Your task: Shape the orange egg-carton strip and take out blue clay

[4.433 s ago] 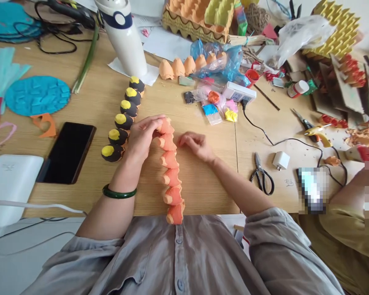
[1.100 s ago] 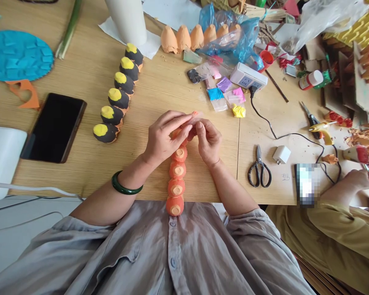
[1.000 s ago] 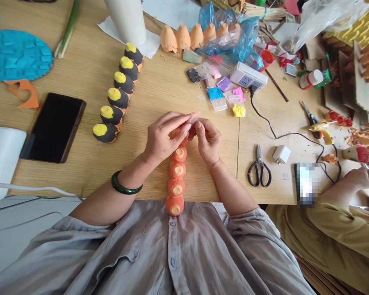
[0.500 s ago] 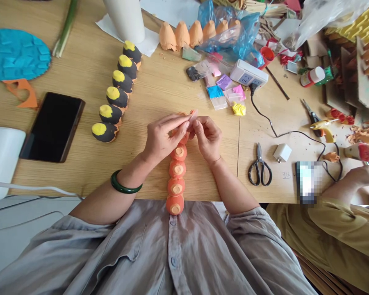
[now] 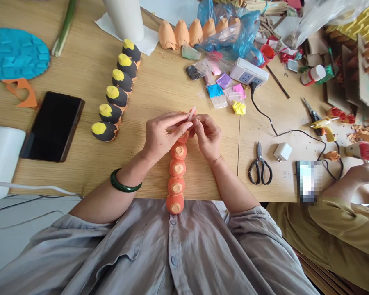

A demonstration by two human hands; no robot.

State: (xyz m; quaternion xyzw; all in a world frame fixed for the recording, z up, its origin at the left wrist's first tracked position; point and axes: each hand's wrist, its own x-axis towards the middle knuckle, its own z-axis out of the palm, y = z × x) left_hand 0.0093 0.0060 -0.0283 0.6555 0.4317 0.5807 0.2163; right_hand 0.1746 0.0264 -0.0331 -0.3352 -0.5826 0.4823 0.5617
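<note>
Two hands are meeting at the far end of the orange cup strip (image 5: 176, 180). The left hand (image 5: 161, 137) and right hand (image 5: 207, 135) are both closing narrow, fingertips pinching one pinkish scrap (image 5: 191, 114) between them, just above the strip's hidden end cups.

Change vs about four seconds back:
- The strip was lying on its side with six cups showing. It is now sitting tops up, with four cups showing below the hands.
- The left hand was resting on the strip and the right was lying loose on the table (image 5: 160, 82). Both are now gripping the scrap.
- Over the last second almost nothing is moving; the scrap is only tilting a bit more upright.

Reading: gross handling of the strip looks done, and fine fingertip work at the far cup is going on.

The strip is running from the hands back to the table edge, its near cup touching the grey shirt. The black-and-yellow cup row (image 5: 116, 94) is sitting well left, untouched. The scissors (image 5: 260, 168) are lying to the right, apart from both hands. A co-worker's hand (image 5: 361, 174) is working at the far right edge.
</note>
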